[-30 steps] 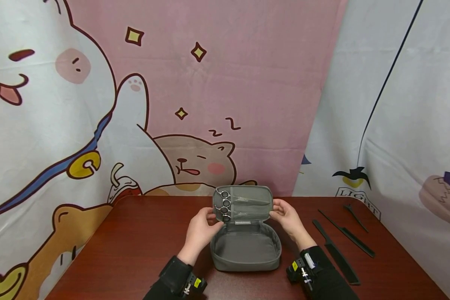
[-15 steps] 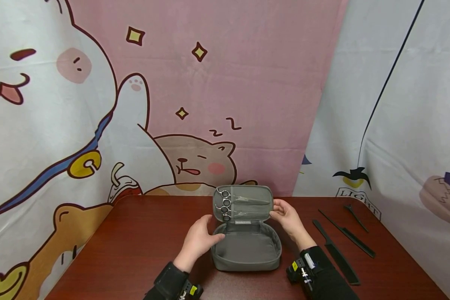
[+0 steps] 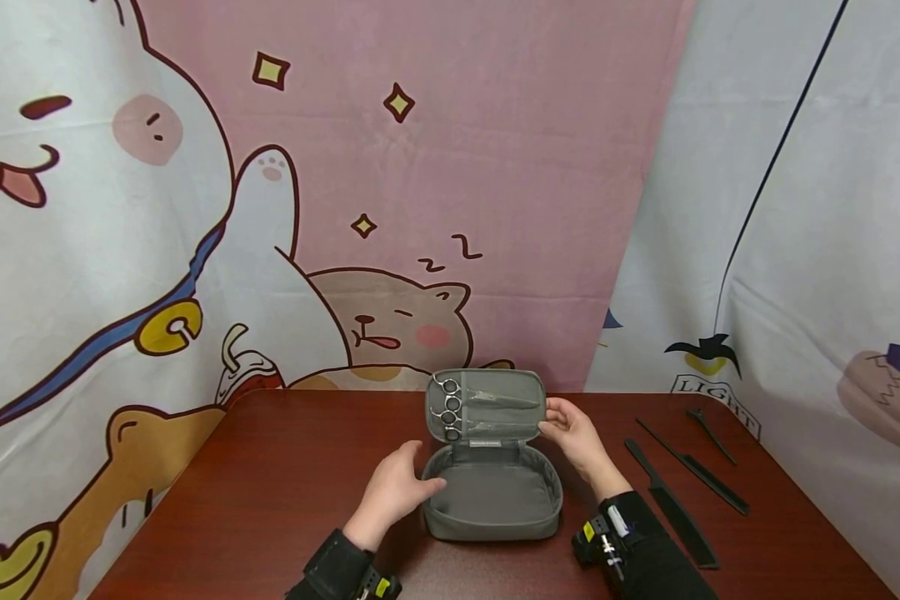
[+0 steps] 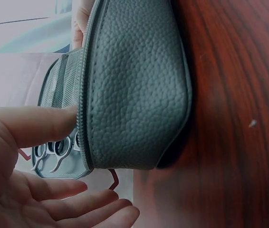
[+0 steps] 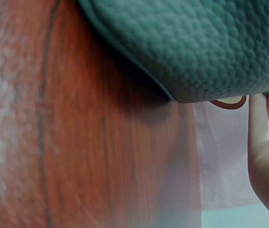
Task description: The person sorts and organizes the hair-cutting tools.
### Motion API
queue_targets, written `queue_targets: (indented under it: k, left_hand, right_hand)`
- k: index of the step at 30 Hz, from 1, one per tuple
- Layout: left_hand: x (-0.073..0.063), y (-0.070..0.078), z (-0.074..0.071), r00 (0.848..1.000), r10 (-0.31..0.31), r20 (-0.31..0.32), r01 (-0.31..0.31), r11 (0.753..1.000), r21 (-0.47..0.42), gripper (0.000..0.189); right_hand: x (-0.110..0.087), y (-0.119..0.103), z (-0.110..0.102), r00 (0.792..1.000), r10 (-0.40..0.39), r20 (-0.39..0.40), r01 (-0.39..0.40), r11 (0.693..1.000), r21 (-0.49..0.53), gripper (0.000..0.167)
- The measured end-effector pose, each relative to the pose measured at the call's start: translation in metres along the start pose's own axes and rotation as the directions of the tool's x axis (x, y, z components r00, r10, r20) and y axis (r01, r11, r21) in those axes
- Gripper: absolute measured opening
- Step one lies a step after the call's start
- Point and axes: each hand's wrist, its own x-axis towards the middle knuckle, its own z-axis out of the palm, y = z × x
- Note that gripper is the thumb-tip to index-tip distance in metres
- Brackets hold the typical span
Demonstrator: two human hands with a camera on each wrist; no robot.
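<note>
The fingers [image 4: 82, 204] of the left hand [image 3: 392, 490] were spread and nearly straight, well apart from the thumb, and gripped nothing. The thumb's tip lay at the zip along the left rim of the case [image 3: 492, 530], just over its edge; whether it pressed there could not be told. The other left fingers reached forward past the outside of the wall, by the corner. The right hand [image 3: 576, 440] had its fingers together with the thumb on the right edge of the lid [image 3: 501, 410], thumb in front and fingers at the side and behind, pinching it; the wrist view hid their tips. The case sat on the bench [image 3: 270, 500] between the two hands, its base flat and its mouth facing up. Its long axis ran from left to right, across the person's front. The lid stood up from the hinge at the far side, its inner face turned toward the person. Scissors [image 3: 452, 408] were tucked in the lid, their rings in a column at its left end. To the right of the right arm lay a broad comb [image 3: 678, 517] and a thin comb [image 3: 708, 479], with a small dark tool [image 3: 712, 436] beyond, all slanting away to the left.
</note>
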Motion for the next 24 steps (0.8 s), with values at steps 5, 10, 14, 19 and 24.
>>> queue_targets:
  k: [5,10,14,19,24]
  left_hand:
    - [-0.0018,-0.0014,0.0011,1.0,0.014,-0.01,-0.014,1.0,0.022,0.059]
    - [-0.0033,-0.0023,0.0017,0.999,0.031,-0.014,-0.031,0.999,0.03,0.052]
    - [-0.0035,-0.003,0.0021,0.999,0.033,-0.007,-0.033,0.999,0.029,0.047]
    - [-0.003,-0.0045,0.0033,0.999,0.048,-0.013,-0.048,0.998,0.051,0.04]
    - [-0.0031,-0.0061,0.0047,0.998,0.064,-0.022,-0.063,0.996,0.062,0.032]
  right_hand:
    - [0.0001,0.0006,0.0,1.0,-0.003,0.004,0.003,1.0,-0.005,0.032]
    - [0.0005,0.0012,0.0002,1.0,-0.004,0.003,0.004,1.0,-0.007,0.033]
    - [0.0007,0.0016,0.0005,1.0,-0.005,-0.002,0.005,1.0,-0.014,0.033]
    - [-0.0004,0.0013,0.0003,1.0,-0.008,-0.006,0.007,1.0,-0.022,0.032]
    - [-0.0003,0.0011,0.0006,1.0,0.003,-0.007,-0.003,1.0,-0.019,0.032]
